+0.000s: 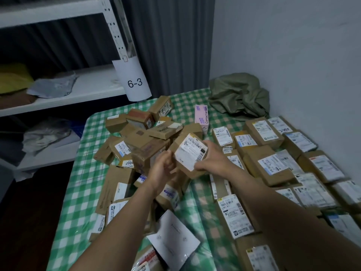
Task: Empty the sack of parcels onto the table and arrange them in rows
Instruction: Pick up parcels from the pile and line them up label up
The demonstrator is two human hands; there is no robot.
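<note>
Parcel [190, 153]: small brown carton, white barcode label facing you, tilted and raised above the pile at the centre of the frame. You held it between both hands

Left hand [164, 169]: your fingers were curled against the carton's left edge, gripping it

Right hand [213, 157]: your fingers were wrapped round the carton's lower right corner, gripping it

Heap [140, 137]: loose brown cartons piled at all angles, left of centre on the table, some showing labels and some plain sides

Rows [273, 163]: labelled cartons laid flat and side by side, labels up, filling the right of the frame from the far edge down to the lower right corner

Sack [238, 94]: olive green, crumpled and slack, in the upper right on the table's far corner, against the wall [293, 36] and apart from the heap

Table [78, 192]: covered in a green-and-white checked cloth with a glossy sheen

Pink box [202, 116]: printed "Contact lenses", lying between the heap and the sack, near the far end of the rows

White packet [173, 237]: flat, at lower centre between your forearms, overlapping the nearest cartons

Shelving [58, 98]: white metal, in the upper left, with a paper tag [134, 83] marked "6-3" hung on its upright. Grey bags [54, 87] and a yellow bundle [11, 77] lay on the middle shelf

Curtain [170, 45]: grey, pleated, at top centre behind the table
</note>
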